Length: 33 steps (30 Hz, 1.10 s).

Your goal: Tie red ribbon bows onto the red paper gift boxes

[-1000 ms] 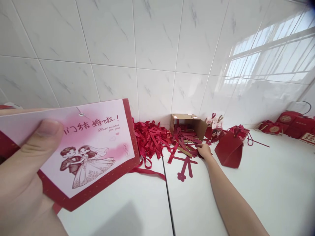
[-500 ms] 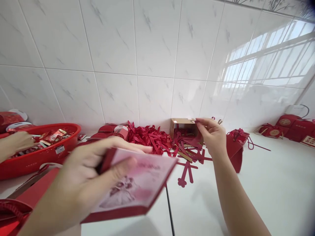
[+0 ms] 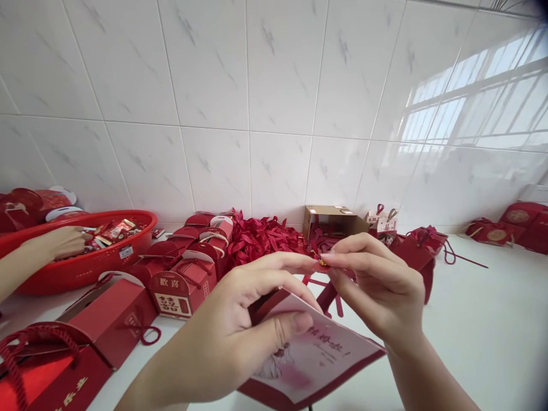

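Left hand: the left hand (image 3: 231, 337) is closed on a flat pink card sheet with dark red border (image 3: 317, 359). The thumb presses on its printed face and the other fingers are under its near edge. The index finger stretches up to meet the right fingertips.
Right hand: the right hand (image 3: 381, 285) is closed in a pinch, thumb and index finger on a small yellowish piece (image 3: 322, 262). It is too small to identify.
Card position: low centre, tilted and held above the white table (image 3: 471, 331), just beneath both hands. Printed characters and a drawn figure show on it, partly hidden by the thumb.
Between the hands: a dark red paper strip (image 3: 329, 294) shows under the pinch. Cannot tell whether it is held.
Far edge of table: a heap of red ribbons (image 3: 261, 237) against the white tiled wall (image 3: 278, 85). Just beside it a brown cardboard box on its side (image 3: 329, 216), with red strips spilling from it.
Left of centre: a row of closed red gift boxes with arched tops (image 3: 184, 285). A larger red box with cord handle (image 3: 43, 365) sits at the bottom-left corner.
Far left: another person's hand (image 3: 64, 241) reaches into a red plastic basket (image 3: 85, 268) of wrapped sweets.
Right: a dark red paper bag (image 3: 417, 257) behind the right hand.
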Available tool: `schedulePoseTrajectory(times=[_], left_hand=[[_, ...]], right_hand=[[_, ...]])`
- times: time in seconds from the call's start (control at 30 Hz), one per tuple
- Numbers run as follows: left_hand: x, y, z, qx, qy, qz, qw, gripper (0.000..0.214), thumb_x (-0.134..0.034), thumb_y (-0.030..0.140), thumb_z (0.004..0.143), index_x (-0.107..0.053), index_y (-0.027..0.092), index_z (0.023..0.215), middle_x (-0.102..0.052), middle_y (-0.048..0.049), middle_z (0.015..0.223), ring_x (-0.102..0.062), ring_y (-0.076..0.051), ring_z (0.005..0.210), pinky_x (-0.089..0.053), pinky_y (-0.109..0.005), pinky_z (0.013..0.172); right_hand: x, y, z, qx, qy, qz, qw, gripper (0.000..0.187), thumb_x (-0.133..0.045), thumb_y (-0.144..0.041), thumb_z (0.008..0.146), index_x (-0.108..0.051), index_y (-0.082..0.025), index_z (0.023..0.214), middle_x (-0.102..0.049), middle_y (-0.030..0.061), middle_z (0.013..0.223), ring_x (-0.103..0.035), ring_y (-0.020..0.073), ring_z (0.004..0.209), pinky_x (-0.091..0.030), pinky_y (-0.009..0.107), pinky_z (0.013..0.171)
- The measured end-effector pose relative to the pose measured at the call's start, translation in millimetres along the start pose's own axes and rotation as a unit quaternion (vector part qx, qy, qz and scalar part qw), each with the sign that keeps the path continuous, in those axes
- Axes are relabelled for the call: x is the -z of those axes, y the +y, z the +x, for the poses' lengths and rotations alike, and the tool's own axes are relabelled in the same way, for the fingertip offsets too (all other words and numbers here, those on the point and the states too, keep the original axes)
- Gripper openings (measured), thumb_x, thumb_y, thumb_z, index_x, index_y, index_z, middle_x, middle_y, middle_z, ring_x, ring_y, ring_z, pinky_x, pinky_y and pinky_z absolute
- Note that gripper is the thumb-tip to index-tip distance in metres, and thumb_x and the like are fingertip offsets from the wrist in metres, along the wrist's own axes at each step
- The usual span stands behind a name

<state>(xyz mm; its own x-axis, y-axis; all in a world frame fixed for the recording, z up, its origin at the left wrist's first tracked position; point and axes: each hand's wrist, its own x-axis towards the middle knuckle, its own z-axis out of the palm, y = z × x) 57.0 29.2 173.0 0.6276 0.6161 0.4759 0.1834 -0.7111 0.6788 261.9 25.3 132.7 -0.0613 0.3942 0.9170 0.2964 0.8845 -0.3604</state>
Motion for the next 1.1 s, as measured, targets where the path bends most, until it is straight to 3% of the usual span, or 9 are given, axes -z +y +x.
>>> schedulePoseTrajectory(times=[0.1, 0.27, 0.4, 0.5, 0.67, 0.8, 0.9, 0.97, 1.1], left_hand=[[1.3, 0.4, -1.7, 0.002, 0.006, -0.002, 1.0, 0.009, -0.065, 0.025, 0.083, -0.073, 0.029, 0.083, -0.063, -0.0002, 0.123, -0.058, -0.021, 0.116, -0.049, -0.026, 0.093], [1.8, -2.8, -4.7, 0.007, 0.006, 0.005, 1.0, 0.009, -0.063, 0.027, 0.084, -0.071, 0.029, 0.086, -0.063, 0.0002, 0.123, -0.052, -0.022, 0.122, -0.047, -0.028, 0.097], [2.5, -4.0, -3.5, 0.017, -0.021, 0.021, 0.999, 0.009, -0.063, 0.027, 0.084, -0.071, 0.03, 0.087, -0.062, 0.0009, 0.121, -0.053, -0.02, 0.12, -0.045, -0.027, 0.097], [2.8, -3.8, -1.8, 0.017, -0.056, 0.016, 0.998, 0.01, -0.061, 0.026, 0.086, -0.07, 0.029, 0.087, -0.061, 0.0015, 0.119, -0.054, -0.018, 0.117, -0.046, -0.024, 0.095], [2.9, -2.2, -1.6, 0.028, -0.079, -0.004, 0.996, 0.01, -0.059, 0.027, 0.088, -0.069, 0.027, 0.087, -0.06, 0.0024, 0.116, -0.056, -0.016, 0.112, -0.041, -0.027, 0.102], [3.6, -1.9, -2.3, 0.021, -0.074, -0.012, 0.997, 0.01, -0.06, 0.027, 0.087, -0.07, 0.027, 0.086, -0.061, 0.002, 0.118, -0.052, -0.017, 0.118, -0.042, -0.028, 0.102], [7.2, -3.2, -3.0, 0.019, -0.062, -0.017, 0.998, 0.01, -0.059, 0.027, 0.088, -0.069, 0.026, 0.087, -0.061, 0.0014, 0.12, -0.054, -0.016, 0.116, -0.049, -0.022, 0.091], [11.2, -4.2, -3.6, 0.015, -0.05, -0.012, 0.999, 0.009, -0.06, 0.025, 0.088, -0.068, 0.026, 0.088, -0.061, 0.0016, 0.12, -0.058, -0.014, 0.109, -0.05, -0.02, 0.088], [17.7, -3.5, -5.1, -0.028, -0.015, 0.01, 0.999, 0.008, -0.063, 0.02, 0.086, -0.069, 0.025, 0.086, -0.064, 0.0016, 0.115, -0.059, -0.014, 0.108, -0.047, -0.022, 0.096]], right_hand=[[-0.4, -0.3, 1.4, 0.022, -0.008, 0.006, 1.0, 0.046, -0.062, 0.002, 0.077, -0.07, -0.03, 0.108, -0.062, 0.0035, 0.09, -0.061, 0.0164, 0.079, -0.053, 0.029, 0.06], [0.0, -0.2, 3.0, 0.024, -0.022, 0.007, 0.999, 0.043, -0.065, 0.0, 0.077, -0.07, -0.03, 0.108, -0.065, 0.0058, 0.103, -0.063, 0.0208, 0.095, -0.056, 0.033, 0.072], [2.5, 1.9, 3.9, -0.023, -0.06, 0.05, 0.997, 0.037, -0.067, -0.002, 0.077, -0.072, -0.03, 0.101, -0.068, 0.0036, 0.092, -0.065, 0.0184, 0.085, -0.056, 0.031, 0.068], [3.9, 2.9, 4.2, -0.057, -0.085, 0.055, 0.993, 0.038, -0.069, -0.007, 0.078, -0.069, -0.03, 0.108, -0.065, 0.0026, 0.086, -0.062, 0.0162, 0.078, -0.056, 0.03, 0.064], [4.7, 1.5, 3.8, -0.042, -0.1, 0.038, 0.993, 0.031, -0.066, -0.007, 0.081, -0.07, -0.028, 0.102, -0.061, 0.0019, 0.084, -0.059, 0.0136, 0.076, -0.053, 0.027, 0.064], [5.1, 3.4, 3.4, -0.056, -0.08, 0.061, 0.993, 0.022, -0.068, -0.007, 0.079, -0.068, -0.025, 0.091, -0.061, 0.0014, 0.085, -0.059, 0.0147, 0.081, -0.052, 0.028, 0.068], [5.1, 6.3, 3.3, -0.069, -0.062, 0.088, 0.992, 0.019, -0.067, -0.007, 0.08, -0.067, -0.024, 0.089, -0.063, 0.0026, 0.087, -0.06, 0.0172, 0.089, -0.053, 0.031, 0.074], [5.0, 7.8, 3.2, -0.08, -0.056, 0.122, 0.988, 0.019, -0.066, -0.007, 0.081, -0.067, -0.024, 0.089, -0.064, 0.0026, 0.087, -0.06, 0.0163, 0.088, -0.053, 0.029, 0.072], [4.7, 9.0, 2.2, -0.123, -0.055, 0.2, 0.97, 0.019, -0.066, -0.007, 0.081, -0.067, -0.025, 0.088, -0.067, 0.001, 0.087, -0.061, 0.0122, 0.08, -0.051, 0.022, 0.061]])
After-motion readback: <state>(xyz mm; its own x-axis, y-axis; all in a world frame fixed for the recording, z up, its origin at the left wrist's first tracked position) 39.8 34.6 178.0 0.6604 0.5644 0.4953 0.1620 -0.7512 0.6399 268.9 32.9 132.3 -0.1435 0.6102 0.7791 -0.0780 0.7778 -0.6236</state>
